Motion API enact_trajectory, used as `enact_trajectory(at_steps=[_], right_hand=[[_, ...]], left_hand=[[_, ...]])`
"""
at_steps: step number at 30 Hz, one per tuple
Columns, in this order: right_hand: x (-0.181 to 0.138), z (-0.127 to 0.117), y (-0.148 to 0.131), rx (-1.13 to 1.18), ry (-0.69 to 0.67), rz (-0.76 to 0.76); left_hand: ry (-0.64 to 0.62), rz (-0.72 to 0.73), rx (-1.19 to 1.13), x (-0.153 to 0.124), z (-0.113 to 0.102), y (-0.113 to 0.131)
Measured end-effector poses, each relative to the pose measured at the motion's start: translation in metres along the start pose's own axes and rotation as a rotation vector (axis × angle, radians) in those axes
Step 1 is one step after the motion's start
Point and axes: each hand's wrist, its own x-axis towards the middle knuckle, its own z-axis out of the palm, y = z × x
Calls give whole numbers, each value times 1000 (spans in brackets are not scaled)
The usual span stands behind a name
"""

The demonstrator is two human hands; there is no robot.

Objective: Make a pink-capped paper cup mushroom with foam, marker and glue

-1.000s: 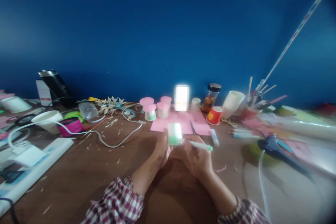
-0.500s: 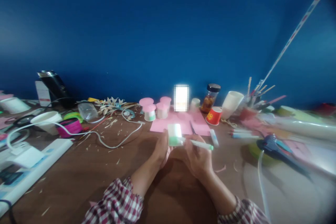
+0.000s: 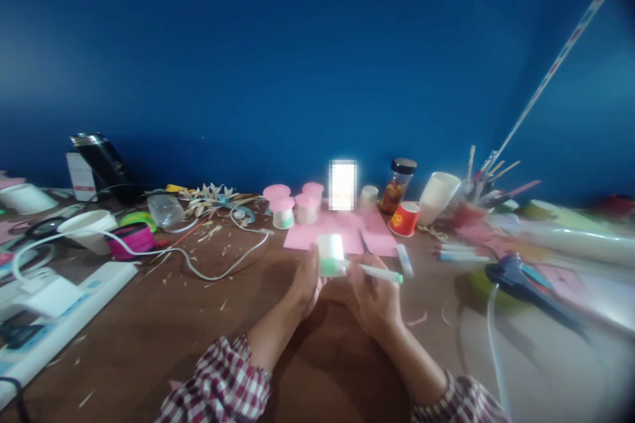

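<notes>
My left hand (image 3: 308, 287) is closed around a small white paper cup (image 3: 330, 248), held above the table with a green-coloured band along its lower part. My right hand (image 3: 374, 297) grips a white marker (image 3: 380, 272) with a green end pointing right; its other end meets or nearly meets the green band. Beyond the hands lies a pink paper sheet (image 3: 297, 238). Pink discs top small cups (image 3: 284, 217) at the sheet's left edge, one with a green patch. A marker cap or short white-blue piece (image 3: 404, 260) lies right of the sheet.
A red paper cup (image 3: 403, 219), a dark-lidded jar (image 3: 397, 186) and a white cup (image 3: 439, 197) stand at the back right. A glue gun (image 3: 520, 277) lies on the right. On the left are a power strip (image 3: 99, 291), a white cable (image 3: 213, 275) and a black flask (image 3: 104, 165).
</notes>
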Motion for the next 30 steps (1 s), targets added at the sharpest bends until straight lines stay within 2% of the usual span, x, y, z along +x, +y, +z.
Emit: enact_trajectory(at_steps=[4,9,14,20,26,30], right_hand=[[0,0,0,-3,-13,-3],[0,0,-2,5,-19,-5],[1,0,-1,-8,-42,-31],[0,1,4,73,30,67],[-1,1,4,10,-41,54],[-1,2,3,63,-2,58]], left_hand=[[29,-16,-9,0,1,1],[-13,10,18,-1,1,0],[22,9,8,0,0,0],[-16,18,-33,1,0,-1],[56,-20,-41,3,-2,-2],[24,-13,-57,4,-5,-3]])
